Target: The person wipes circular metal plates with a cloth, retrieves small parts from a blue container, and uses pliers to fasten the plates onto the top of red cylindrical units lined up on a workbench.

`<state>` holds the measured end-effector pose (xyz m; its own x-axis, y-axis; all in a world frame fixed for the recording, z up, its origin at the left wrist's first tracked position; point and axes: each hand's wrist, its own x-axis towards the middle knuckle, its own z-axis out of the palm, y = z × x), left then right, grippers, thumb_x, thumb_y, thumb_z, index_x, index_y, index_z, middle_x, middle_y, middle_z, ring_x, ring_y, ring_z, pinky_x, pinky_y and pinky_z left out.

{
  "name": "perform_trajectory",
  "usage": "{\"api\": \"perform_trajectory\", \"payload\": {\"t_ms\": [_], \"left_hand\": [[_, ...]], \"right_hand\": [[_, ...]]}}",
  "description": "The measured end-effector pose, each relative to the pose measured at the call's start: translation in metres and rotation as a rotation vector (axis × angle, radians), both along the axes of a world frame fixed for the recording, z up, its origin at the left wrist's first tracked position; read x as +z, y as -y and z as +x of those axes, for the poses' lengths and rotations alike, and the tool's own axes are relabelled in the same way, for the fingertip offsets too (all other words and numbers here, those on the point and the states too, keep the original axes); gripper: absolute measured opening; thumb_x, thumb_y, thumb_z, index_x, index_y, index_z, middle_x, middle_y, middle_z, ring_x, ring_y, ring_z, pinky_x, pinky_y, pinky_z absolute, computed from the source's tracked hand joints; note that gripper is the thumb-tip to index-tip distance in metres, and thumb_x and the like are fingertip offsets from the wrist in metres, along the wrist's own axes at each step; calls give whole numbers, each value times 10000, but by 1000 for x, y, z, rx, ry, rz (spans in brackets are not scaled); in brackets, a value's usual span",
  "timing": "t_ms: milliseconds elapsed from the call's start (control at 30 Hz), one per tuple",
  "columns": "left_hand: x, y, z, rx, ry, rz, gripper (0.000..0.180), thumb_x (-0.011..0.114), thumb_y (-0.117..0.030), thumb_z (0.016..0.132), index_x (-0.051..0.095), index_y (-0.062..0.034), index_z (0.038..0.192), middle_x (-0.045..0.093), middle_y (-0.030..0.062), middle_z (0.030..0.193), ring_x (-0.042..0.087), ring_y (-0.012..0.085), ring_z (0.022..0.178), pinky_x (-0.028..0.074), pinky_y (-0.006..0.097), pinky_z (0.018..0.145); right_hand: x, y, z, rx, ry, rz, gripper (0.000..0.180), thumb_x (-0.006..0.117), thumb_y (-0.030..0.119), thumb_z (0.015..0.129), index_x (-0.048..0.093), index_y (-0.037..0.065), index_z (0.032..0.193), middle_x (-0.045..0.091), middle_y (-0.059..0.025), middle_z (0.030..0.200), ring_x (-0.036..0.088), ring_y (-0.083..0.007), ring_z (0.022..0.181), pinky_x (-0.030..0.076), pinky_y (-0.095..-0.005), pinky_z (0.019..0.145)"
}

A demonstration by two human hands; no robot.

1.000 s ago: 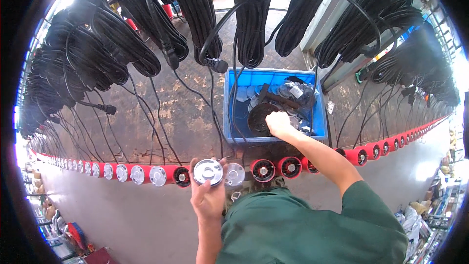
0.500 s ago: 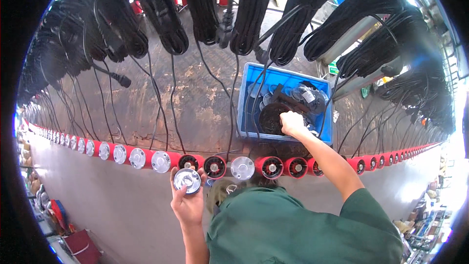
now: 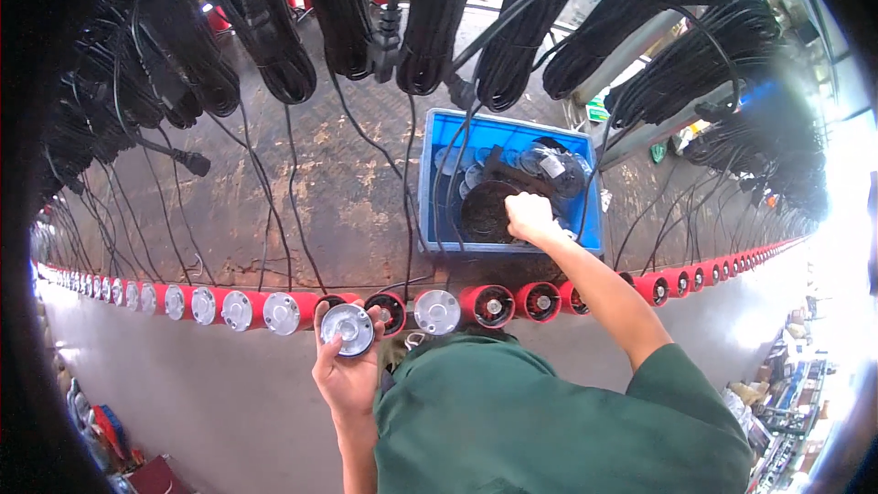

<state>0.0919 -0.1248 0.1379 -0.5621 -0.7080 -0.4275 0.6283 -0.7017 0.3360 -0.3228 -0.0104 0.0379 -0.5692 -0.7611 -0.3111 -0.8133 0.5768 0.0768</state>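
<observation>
My left hand (image 3: 347,375) grips a round clear-and-silver end cap (image 3: 348,327) by its rim, thumb on its face, in front of the row of red cylinders. Reaching into a blue plastic bin (image 3: 428,192), my right hand (image 3: 530,216) is closed over a dark round bowl (image 3: 487,210) of small dark pieces. Whatever its fingertips pinch is hidden. Around the bowl lie clear round caps (image 3: 549,163) and a hammer-like dark tool (image 3: 517,172). Beside the left hand, one red cylinder (image 3: 387,311) shows its open dark inside; the one to its right wears a clear cap (image 3: 437,312).
Red cylinders (image 3: 494,306) line the near edge of a worn brown table (image 3: 338,192), several capped at left, several uncapped at right. Black cables (image 3: 410,192) run from them up to thick hanging coils (image 3: 425,27) across the back. Shelved goods (image 3: 786,402) stand at far right.
The whole view has shifted a little, so the bin and table sit slightly further left. My right hand stays over the bowl; my left still holds the cap, slightly tilted.
</observation>
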Motion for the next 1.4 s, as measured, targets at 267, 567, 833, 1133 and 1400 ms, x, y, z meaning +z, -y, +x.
{"api": "perform_trajectory", "payload": {"t_ms": [267, 567, 833, 1133, 1400], "left_hand": [[1, 13, -6, -71, -30, -25, 589, 609, -75, 948, 530, -149, 1526, 565, 296, 1471, 555, 522, 1372, 499, 623, 1120], [14, 16, 1, 25, 14, 10, 576, 569, -62, 953, 505, -154, 1519, 610, 281, 1408, 624, 507, 1283, 537, 609, 1078], [8, 16, 16, 60, 15, 33, 575, 569, -54, 943, 504, -149, 1507, 621, 280, 1385, 628, 502, 1279, 542, 607, 1070], [-13, 6, 63, 178, 63, 84, 565, 588, -54, 950, 501, -154, 1499, 627, 256, 1376, 612, 509, 1302, 537, 594, 1078], [-27, -9, 91, 240, 98, 126, 558, 606, -83, 959, 513, -161, 1504, 611, 291, 1406, 611, 522, 1291, 546, 589, 1068]], "right_hand": [[-20, 4, 5, 96, -26, 55, 161, 746, 120, 785, 824, 33, 896, 796, -225, 973, 795, -377, 914, 637, -478, 805], [30, -13, -9, -129, 406, -238, 280, 756, 98, 751, 753, 71, 1029, 813, -118, 899, 782, -302, 874, 609, -431, 827], [60, -36, 8, -224, 607, -528, 204, 783, 141, 888, 791, -3, 1033, 797, -113, 873, 749, -177, 775, 597, -331, 749], [97, 9, 144, -391, 1242, -688, 67, 666, 43, 1043, 669, -23, 1049, 776, -140, 1122, 693, -93, 836, 571, -251, 708], [87, 90, 241, 303, 1018, -642, 212, 862, 9, 825, 738, -3, 997, 766, -129, 1080, 749, -233, 855, 610, -332, 762]]}}
